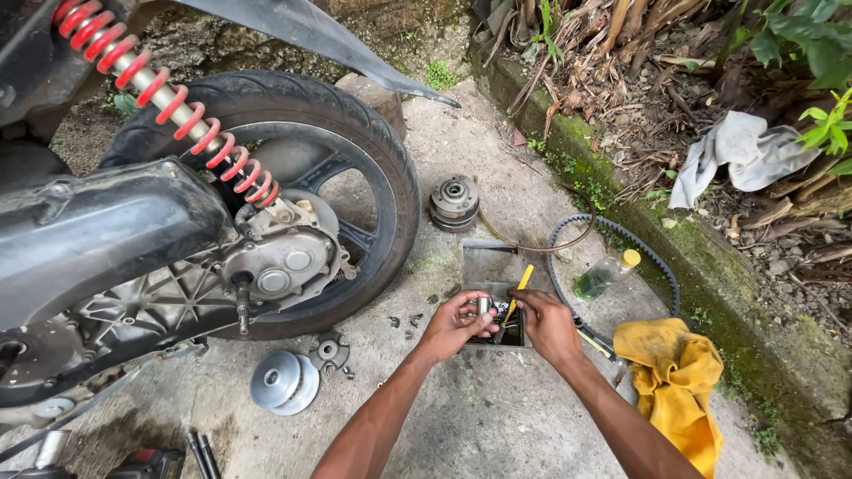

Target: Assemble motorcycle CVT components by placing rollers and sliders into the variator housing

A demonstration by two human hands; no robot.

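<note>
My left hand (pixel 454 325) grips a small round metal part (pixel 484 305) above a shallow metal tray (pixel 488 263) on the concrete. My right hand (pixel 548 325) grips a yellow-handled brush (pixel 517 286) whose tip points down at the part. Both hands meet over the tray's near end, which holds dark liquid. The scooter's rear wheel (pixel 373 168) and its bare transmission case (pixel 284 262) stand to the left.
A clutch assembly (pixel 453 202) lies behind the tray and a drive belt (pixel 621 239) loops to its right. A bottle of green liquid (pixel 606 275), a yellow rag (pixel 674 377), a silver pulley (pixel 284 381) and small bolts (pixel 404 321) lie around. A mossy kerb (pixel 710 293) runs along the right.
</note>
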